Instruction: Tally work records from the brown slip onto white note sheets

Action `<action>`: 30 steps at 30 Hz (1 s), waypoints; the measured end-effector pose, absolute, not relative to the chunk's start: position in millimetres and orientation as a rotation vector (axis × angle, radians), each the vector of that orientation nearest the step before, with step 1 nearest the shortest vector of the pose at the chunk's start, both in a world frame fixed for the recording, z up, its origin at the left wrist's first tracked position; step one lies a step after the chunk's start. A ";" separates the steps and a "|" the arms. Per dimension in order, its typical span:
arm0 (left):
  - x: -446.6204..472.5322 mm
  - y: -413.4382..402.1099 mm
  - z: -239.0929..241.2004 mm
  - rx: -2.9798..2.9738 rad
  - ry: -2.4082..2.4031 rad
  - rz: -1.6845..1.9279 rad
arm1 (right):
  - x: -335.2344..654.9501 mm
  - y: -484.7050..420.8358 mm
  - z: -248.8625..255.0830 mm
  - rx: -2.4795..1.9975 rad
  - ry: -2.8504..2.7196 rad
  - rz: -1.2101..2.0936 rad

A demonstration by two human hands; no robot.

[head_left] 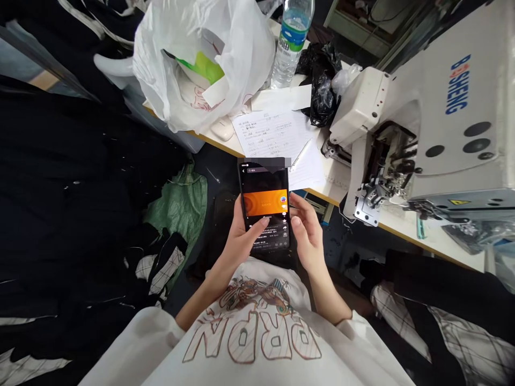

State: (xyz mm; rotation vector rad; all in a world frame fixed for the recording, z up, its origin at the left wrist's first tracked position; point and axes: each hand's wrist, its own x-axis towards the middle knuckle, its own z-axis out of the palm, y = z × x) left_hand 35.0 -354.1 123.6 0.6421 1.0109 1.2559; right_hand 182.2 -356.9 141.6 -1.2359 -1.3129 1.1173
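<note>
A white worktable [406, 236] holds a Bosheng sewing machine [454, 123] (its casing white too) above a dark floor [346, 252].

The person's left hand [242, 239] and right hand [306, 231] held a black smartphone [263, 206] upright between them, its screen showing an orange banner above text too blurred to read. Beyond it, a white table [337, 185] carried handwritten paper notes [273, 136], a pen [301, 155], a white plastic bag [201, 69] and a water bottle [292, 43], beside an industrial sewing machine [418, 139]. Dark garments [68, 187] lay at left.
</note>
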 end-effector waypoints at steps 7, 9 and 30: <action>40.4 -356.5 127.9 0.664 0.942 1.238 | 176.3 -339.2 149.3 -1.240 -1.406 1.082; 41.0 -357.3 129.5 0.663 0.905 1.233 | 173.5 -334.7 154.4 -1.234 -1.467 1.043; 32.4 -356.6 134.8 0.600 0.755 1.193 | 172.3 -327.1 173.9 -1.311 -1.589 0.989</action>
